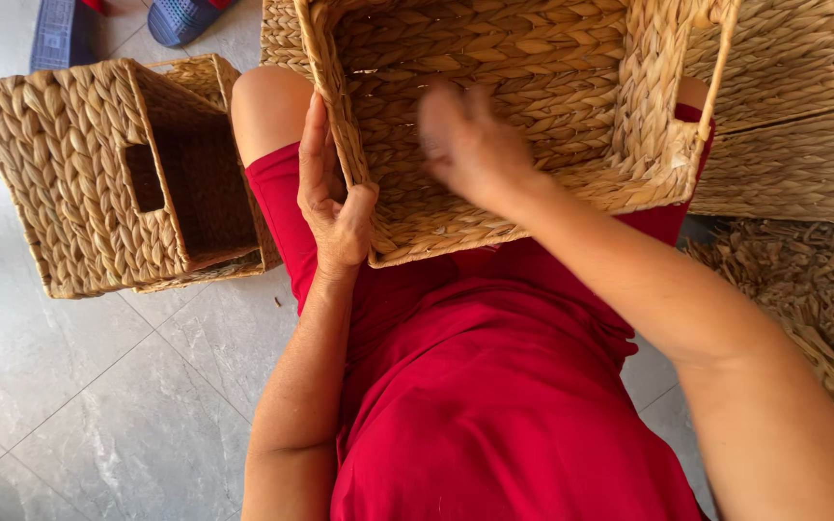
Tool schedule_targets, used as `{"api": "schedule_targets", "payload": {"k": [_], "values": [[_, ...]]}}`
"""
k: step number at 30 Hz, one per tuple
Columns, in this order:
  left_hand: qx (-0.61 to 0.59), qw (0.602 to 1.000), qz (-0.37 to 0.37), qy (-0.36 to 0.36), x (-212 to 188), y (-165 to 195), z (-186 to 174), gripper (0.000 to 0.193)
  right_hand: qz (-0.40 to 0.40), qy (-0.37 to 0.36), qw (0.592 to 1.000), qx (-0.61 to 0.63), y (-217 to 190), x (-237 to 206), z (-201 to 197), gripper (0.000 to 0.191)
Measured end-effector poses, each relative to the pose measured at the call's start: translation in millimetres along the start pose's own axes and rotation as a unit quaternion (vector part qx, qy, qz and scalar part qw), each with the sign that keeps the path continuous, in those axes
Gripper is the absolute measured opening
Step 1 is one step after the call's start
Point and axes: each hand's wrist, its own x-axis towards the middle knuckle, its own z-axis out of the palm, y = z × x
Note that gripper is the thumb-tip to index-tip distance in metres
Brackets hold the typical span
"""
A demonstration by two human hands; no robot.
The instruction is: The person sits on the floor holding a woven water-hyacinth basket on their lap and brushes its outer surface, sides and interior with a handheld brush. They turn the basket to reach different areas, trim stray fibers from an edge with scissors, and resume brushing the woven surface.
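On lap, woven basket [533,58]; both hands [335,207]

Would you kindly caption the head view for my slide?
Left hand grips the woven basket on the lap; right hand reaches inside.

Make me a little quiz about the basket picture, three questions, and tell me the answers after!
1. True or false: the left hand grips the side wall of the woven basket on the lap.
2. Where is the right hand? A) inside the basket B) on the floor C) on the blue sandals
3. Fill in: the second basket lies on its ____ on the tiled floor.

Key: 1 true. 2 A, though the hand is blurred. 3 side.
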Motion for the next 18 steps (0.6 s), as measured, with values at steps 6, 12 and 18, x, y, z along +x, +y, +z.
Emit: {"api": "schedule_targets", "payload": {"k": [6, 12, 18], "values": [[-0.009, 1.000, -0.008, -0.002, -2.4, -0.9, -2.7, 0.085, -0.105, 0.180, 0.975, -0.076, 36.1, 14.3, -20.9, 0.076], [-0.009, 1.000, 0.000, -0.020, 0.7, -0.6, -5.3, 0.088, -0.009, 0.289, 0.942, -0.169, 135.7, 1.4, -57.4, 0.092], [0.018, 1.000, -0.006, -0.018, 0.7, -2.7, -4.6, 0.087, 0.032, 0.167, 0.982, -0.076, 57.2, 38.7, -21.2, 0.070]]}}
